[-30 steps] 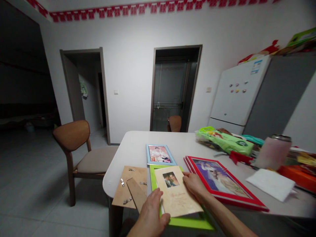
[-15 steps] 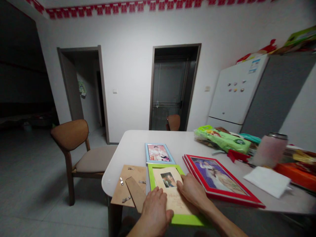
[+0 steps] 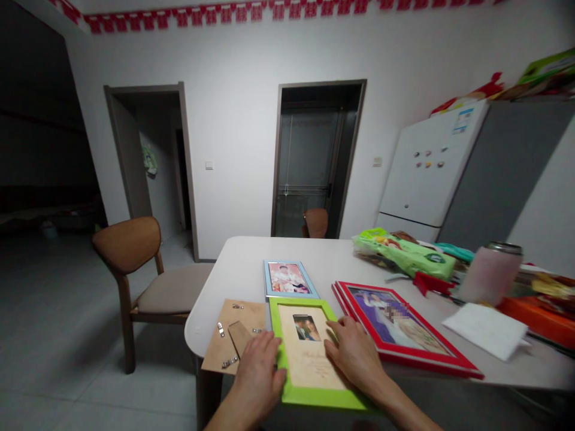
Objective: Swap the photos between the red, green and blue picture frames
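Head camera: card [image 3: 309,370] now lies flat within the green frame [image 3: 323,397]

Nearest us, the left hand [image 3: 258,374] has slid off the card to the green frame's left edge, fingers close together, thumb apart from them, nothing clamped between! The right hand [image 3: 357,353] is at the card's right side, fingertips slightly apart, touching rather than gripping as far as we can see. And look at that card: a second ago it was tilted across the frame, overlapping its border; half a second ago it was down but partly covered by the left hand. Now its small photo and faint lettering are in plain sight, with green rim all around.

Just left, the backing board [image 3: 220,344] lies clips up, and its wooden strip [image 3: 240,335] now disappears further under the left hand. To the right, the red frames [image 3: 462,365] stay stacked, with the white paper [image 3: 487,329] beyond. Past the green frame's top edge, the blue frame [image 3: 268,278] hasn't budged on the white table [image 3: 242,254]. Further back sit the pink jar [image 3: 492,275] and green packet [image 3: 404,254]; beyond them stands the fridge [image 3: 426,197].
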A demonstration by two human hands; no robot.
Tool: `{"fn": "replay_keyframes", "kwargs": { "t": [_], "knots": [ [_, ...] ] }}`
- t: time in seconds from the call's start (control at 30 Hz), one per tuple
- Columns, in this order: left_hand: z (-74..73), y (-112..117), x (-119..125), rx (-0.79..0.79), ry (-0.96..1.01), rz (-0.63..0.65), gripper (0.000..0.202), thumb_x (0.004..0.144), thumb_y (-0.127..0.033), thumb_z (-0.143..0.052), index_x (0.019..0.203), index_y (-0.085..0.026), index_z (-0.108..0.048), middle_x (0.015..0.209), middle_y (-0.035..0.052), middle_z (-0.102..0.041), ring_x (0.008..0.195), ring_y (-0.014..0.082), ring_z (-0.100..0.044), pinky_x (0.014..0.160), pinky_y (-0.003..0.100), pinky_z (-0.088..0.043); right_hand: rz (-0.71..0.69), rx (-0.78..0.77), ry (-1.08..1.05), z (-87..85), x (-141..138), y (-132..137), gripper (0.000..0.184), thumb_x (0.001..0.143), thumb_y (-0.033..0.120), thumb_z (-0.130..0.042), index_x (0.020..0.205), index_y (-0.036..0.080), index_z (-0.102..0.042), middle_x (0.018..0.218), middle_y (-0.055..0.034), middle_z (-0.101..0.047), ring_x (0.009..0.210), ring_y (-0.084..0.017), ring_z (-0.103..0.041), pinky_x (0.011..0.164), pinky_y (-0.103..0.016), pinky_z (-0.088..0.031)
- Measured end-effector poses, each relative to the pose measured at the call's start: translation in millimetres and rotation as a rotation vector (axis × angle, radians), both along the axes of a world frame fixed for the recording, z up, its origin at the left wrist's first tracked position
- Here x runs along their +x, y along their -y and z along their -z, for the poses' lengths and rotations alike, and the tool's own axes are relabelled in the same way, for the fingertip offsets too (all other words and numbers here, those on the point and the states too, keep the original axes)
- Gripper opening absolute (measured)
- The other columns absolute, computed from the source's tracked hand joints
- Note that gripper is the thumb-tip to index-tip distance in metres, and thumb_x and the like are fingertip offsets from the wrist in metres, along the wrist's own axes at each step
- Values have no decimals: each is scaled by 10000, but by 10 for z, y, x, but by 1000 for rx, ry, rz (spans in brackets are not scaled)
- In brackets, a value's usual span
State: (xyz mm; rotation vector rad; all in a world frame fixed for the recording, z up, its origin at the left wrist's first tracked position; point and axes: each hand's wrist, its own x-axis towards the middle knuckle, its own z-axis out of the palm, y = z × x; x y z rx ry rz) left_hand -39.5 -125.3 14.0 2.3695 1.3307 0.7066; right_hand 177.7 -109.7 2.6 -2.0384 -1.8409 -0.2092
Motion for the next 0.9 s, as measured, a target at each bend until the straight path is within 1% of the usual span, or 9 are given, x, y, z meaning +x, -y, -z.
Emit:
{"fn": "replay_keyframes", "kwargs": {
  "t": [0.1, 0.2, 0.27, 0.33, 0.43, 0.5, 0.6, 0.73, 0.9],
  "knots": [
    [17, -33, -414, -50, 15, -74, 596, 587, -208, -519, 1172, -146, -427, 1286, 99, -355, 1196, 231, -275, 992, 395, -193, -154, 5, -96, -119, -257, 23, 311, 715, 277, -433, 975, 179, -573, 1005, -103, -512, 913, -214, -452, 755, -297, -321],
    [48, -82, -735, -117, -76, -141, 679, 526, -202, -569, 1184, -146, -410, 1308, 105, -308, 1216, 245, -226, 992, 405, -180, -353, -60, -176, -199, -699, 57, 315, 734, 312, -423, 990, 195, -564, 943, -81, -555, 884, -199, -459, 776, -304, -300],
    [91, -128, -850, -113, -132, -186, 671, 527, -167, -559, 1181, -127, -412, 1303, 113, -316, 1216, 236, -229, 994, 380, -184, -454, -85, -171, -188, -1002, 77, 331, 716, 373, -451, 988, 218, -558, 912, -68, -567, 881, -210, -451, 783, -329, -285],
    [141, -181, -899, -91, -159, -219, 630, 546, -134, -535, 1166, -108, -428, 1290, 118, -341, 1205, 218, -259, 993, 341, -202, -504, -104, -148, -134, -1241, 82, 387, 639, 426, -525, 965, 219, -556, 925, -70, -554, 883, -231, -442, 783, -359, -280],
    [174, -248, -897, -63, -161, -245, 581, 567, -111, -527, 1143, -105, -450, 1268, 117, -379, 1183, 204, -307, 986, 315, -231, -495, -105, -180, -57, -1412, 57, 461, 558, 340, -593, 1000, 225, -529, 942, -70, -527, 873, -234, -444, 775, -364, -297],
    [145, -260, -860, -42, -152, -247, 563, 576, -119, -549, 1132, -112, -457, 1249, 120, -406, 1166, 208, -338, 981, 323, -249, -483, -71, -256, -60, -1394, 41, 491, 561, 234, -565, 1048, 228, -503, 949, -68, -516, 881, -219, -447, 772, -340, -317],
    [35, -201, -727, 5, -122, -206, 542, 590, -147, -593, 1116, -137, -467, 1236, 122, -421, 1153, 219, -357, 977, 353, -268, -518, 5, -366, -147, -1193, 80, 514, 570, 167, -515, 1080, 221, -486, 1000, -71, -495, 935, -210, -438, 817, -333, -325],
    [-113, -39, -384, 10, -62, -96, 560, 599, -166, -633, 1126, -123, -451, 1246, 142, -401, 1164, 233, -334, 982, 372, -267, -545, 15, -410, -251, -714, 253, 461, 583, 159, -481, 1036, 232, -516, 1022, -64, -495, 989, -218, -430, 892, -372, -303],
    [-169, 76, 90, -87, -27, 45, 540, 602, -185, -656, 1102, -117, -462, 1236, 121, -413, 1159, 219, -331, 989, 321, -249, -474, -103, -435, -215, -130, 444, 371, 604, 210, -476, 963, 200, -566, 1033, -84, -504, 1003, -220, -456, 891, -357, -341]
  ]
}}
